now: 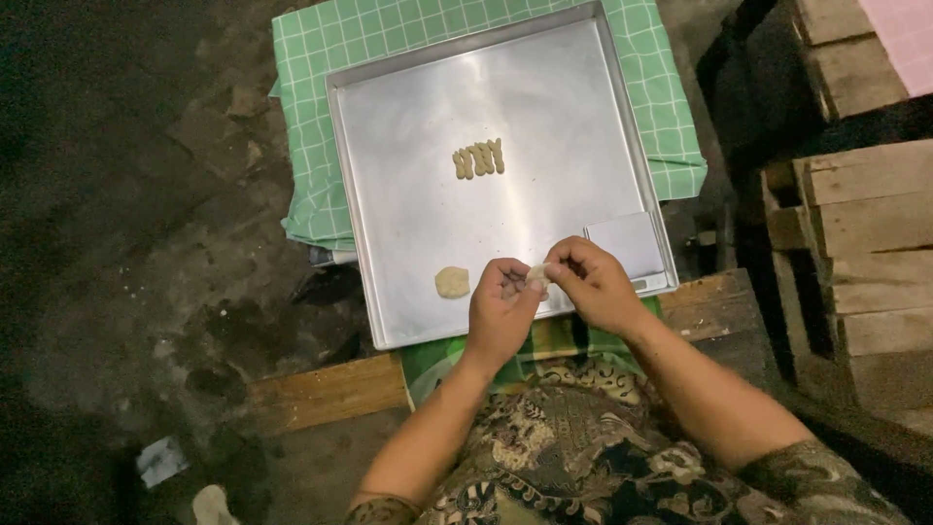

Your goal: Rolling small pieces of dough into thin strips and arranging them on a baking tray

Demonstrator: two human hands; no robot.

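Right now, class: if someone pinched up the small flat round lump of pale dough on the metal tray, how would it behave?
The small flat round lump of pale dough probably sags and dents, looking soft. Lying flat on the shiny metal tray, it seems unlikely to roll; it may stick slightly.

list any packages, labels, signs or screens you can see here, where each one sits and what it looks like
No sign, screen or printed label is in view.
Scrap on the ground, lower left: a small, crumpled, pale piece that may be a wrapper; too dim to tell.
Flat rectangle in the near right corner of the metal tray, just beyond the right hand: plain silver-grey, no print visible, kind unclear.
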